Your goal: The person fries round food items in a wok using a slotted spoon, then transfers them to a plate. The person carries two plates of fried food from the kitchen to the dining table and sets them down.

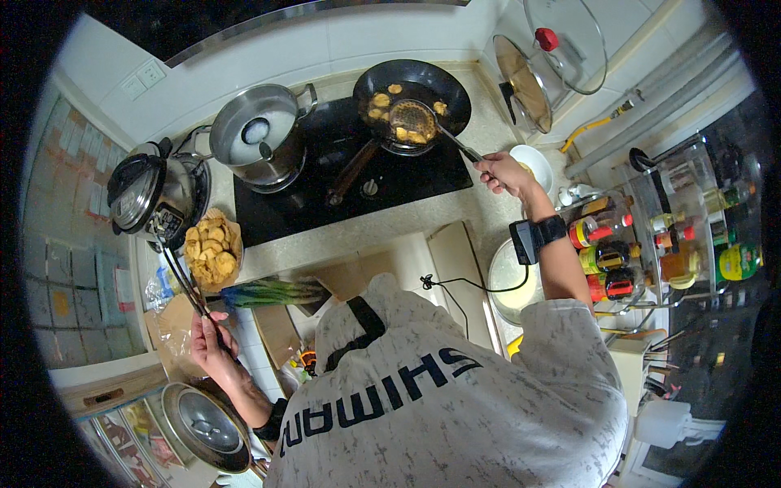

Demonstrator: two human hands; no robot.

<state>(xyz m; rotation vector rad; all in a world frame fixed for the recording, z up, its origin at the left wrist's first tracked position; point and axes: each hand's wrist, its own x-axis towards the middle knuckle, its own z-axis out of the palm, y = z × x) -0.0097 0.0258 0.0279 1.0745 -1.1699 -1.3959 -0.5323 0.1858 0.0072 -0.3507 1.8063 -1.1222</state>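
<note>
My right hand (503,174) grips the handle of a wire skimmer (413,121), whose mesh head is in a black wok (451,91) on the cooktop's right side. Golden fried pieces (381,100) lie in dark oil around it, and a few show at the skimmer's lower edge. My left hand (213,341) holds tongs or long chopsticks (183,274), which kind I cannot tell, pointing away beside a paper-lined basket of fried pieces (210,253). A steel pot (229,131) of whitish liquid, with a ladle (264,149) in it, stands left of the wok.
An electric pressure cooker (143,195) stands at the far left. By my right arm are a white bowl (543,163), a large bowl of pale batter (512,290) and a rack of bottles (650,244). Green leafy stalks (271,294) lie below the cooktop; a lidded pan (207,427) is lower left.
</note>
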